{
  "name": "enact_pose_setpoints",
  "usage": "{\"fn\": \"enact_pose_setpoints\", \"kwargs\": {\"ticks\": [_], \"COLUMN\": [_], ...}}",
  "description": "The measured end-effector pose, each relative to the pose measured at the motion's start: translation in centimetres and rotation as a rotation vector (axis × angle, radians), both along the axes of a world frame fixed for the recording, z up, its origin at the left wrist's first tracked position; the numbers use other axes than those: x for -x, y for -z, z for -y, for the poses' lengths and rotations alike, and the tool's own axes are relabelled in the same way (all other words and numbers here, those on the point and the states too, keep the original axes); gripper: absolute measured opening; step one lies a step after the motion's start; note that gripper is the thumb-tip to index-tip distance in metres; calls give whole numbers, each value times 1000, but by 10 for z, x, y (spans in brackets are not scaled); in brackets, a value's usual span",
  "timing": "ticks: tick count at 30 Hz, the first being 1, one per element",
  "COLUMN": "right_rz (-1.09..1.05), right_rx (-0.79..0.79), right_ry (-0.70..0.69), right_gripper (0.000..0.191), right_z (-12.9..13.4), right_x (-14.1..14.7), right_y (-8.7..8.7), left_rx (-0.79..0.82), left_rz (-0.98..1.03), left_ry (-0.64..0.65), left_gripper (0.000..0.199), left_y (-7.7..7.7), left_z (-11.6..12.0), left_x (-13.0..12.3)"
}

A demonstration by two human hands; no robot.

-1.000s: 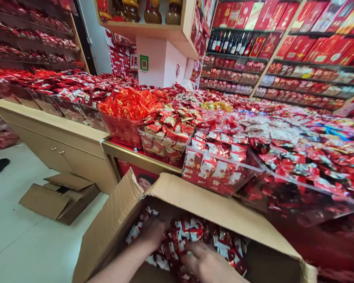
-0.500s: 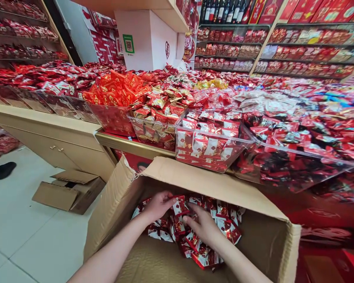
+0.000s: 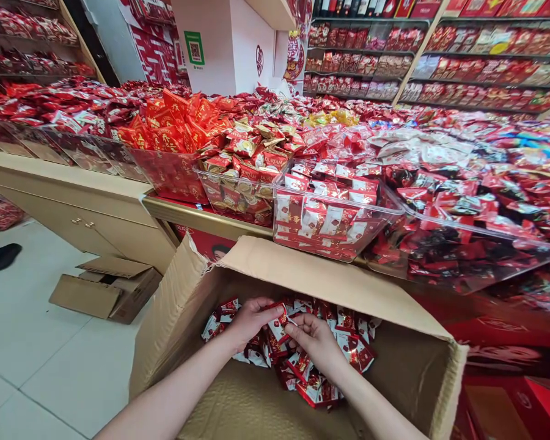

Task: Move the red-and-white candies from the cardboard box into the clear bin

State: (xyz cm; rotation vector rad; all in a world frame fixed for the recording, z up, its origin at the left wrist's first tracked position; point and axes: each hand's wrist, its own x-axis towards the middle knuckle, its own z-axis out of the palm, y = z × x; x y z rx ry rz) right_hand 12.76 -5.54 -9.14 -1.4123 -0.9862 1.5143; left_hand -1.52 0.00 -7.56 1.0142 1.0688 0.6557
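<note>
Inside an open cardboard box (image 3: 330,278) lies a heap of small red-and-white candy packets (image 3: 318,391). Just above the heap, my left hand (image 3: 250,322) pinches one candy packet (image 3: 278,327) between thumb and fingers. My right hand (image 3: 319,345) is closed too, its thumb and fingertips on the right edge of that same packet. The palm sides of both hands are hidden. Behind the box, a clear bin (image 3: 332,235) holds similar red-and-white packets standing in rows.
Bins of wrapped candy line the counter, among them one with orange-red packets (image 3: 174,125) and one with durian packets (image 3: 252,168). A smaller carton (image 3: 119,299) sits on the tiled floor at left, near a person's shoe (image 3: 2,256). Stocked shelves (image 3: 362,52) stand behind.
My right hand has come in to the left and closed on the packet's edge. The left hand keeps the packet, now tilted. The camera view has shifted slightly.
</note>
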Motion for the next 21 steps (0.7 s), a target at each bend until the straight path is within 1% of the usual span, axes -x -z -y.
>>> {"fn": "enact_pose_setpoints", "kwargs": {"ticks": [4,8,12,14,16,19,21], "right_rz": [24,25,-32,-65,-102,-137,-146], "right_rx": [-54,-98,-86,-86,-79,-47,-25], "right_ry": [-9,-51,-13,12,52,138,155], "right_gripper": [30,28,27,27,27,27,27], "right_z": [1,1,0,-1,-1,-1,0], "right_x": [0,-2,-1,0,1,-1,-2], "right_y": [1,-4,-8,-7,-3,2,3], "left_rx": [9,20,64,80,92,52,1], "left_rz": [44,127,227,262,290,279,229], "left_ry": [-58,-128,-206,-215,-189,-49,42], "left_gripper": [21,20,19,19,20,28,31], "left_y": [-1,1,2,0,-3,-6,-4], "left_z": [0,2,3,4,4,6,7], "left_x": [0,-1,-4,-5,-4,-2,-1]}}
